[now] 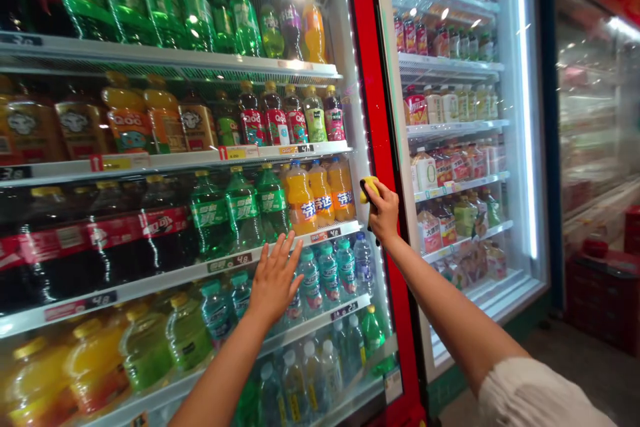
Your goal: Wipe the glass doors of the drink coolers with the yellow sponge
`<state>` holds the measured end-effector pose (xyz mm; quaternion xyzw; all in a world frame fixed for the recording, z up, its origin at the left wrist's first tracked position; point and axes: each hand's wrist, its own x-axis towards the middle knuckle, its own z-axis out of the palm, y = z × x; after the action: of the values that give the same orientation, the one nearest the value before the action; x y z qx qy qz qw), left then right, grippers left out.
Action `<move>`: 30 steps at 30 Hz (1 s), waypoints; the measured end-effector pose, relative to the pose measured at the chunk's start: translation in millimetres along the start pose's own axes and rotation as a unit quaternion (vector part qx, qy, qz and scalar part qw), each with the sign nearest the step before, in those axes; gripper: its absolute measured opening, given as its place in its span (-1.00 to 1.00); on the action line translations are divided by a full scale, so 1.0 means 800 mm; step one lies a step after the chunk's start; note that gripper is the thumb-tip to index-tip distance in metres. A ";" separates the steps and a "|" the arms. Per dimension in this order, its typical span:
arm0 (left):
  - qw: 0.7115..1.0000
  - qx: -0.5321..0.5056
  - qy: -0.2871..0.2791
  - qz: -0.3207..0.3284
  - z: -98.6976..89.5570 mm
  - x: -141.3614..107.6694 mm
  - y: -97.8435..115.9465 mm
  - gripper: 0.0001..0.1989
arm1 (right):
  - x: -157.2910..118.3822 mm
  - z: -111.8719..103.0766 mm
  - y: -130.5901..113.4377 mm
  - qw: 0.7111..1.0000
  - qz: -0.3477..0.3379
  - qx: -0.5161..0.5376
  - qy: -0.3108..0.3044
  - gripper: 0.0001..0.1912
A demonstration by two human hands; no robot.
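My right hand is closed around a small yellow-and-black object at the right edge of the glass, beside the red door frame. The fingers cover much of this object, so its exact kind does not show. Lower and to the left, my left hand is spread with its palm toward the glass door of the drinks fridge. It appears to rest flat on the glass and holds nothing. Behind the glass, near that hand, are green soda bottles and orange soda bottles.
Shelves of bottled drinks fill the fridge, with cola bottles at left. A second lit fridge with bottles and cartons stands to the right. Further right are another display case and dark red crates on the floor.
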<state>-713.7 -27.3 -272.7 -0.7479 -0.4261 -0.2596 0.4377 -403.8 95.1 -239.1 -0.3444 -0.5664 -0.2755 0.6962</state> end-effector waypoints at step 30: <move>0.990 0.132 0.022 -0.040 -0.064 -0.013 -0.089 -0.19 | -0.008 0.041 -0.078 0.992 -0.106 0.073 -0.004 -0.39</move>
<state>-781.1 -58.4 -225.3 -0.6598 -0.4766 -0.2351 0.5312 -472.5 83.0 -230.9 -0.2313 -0.6214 -0.3041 0.6840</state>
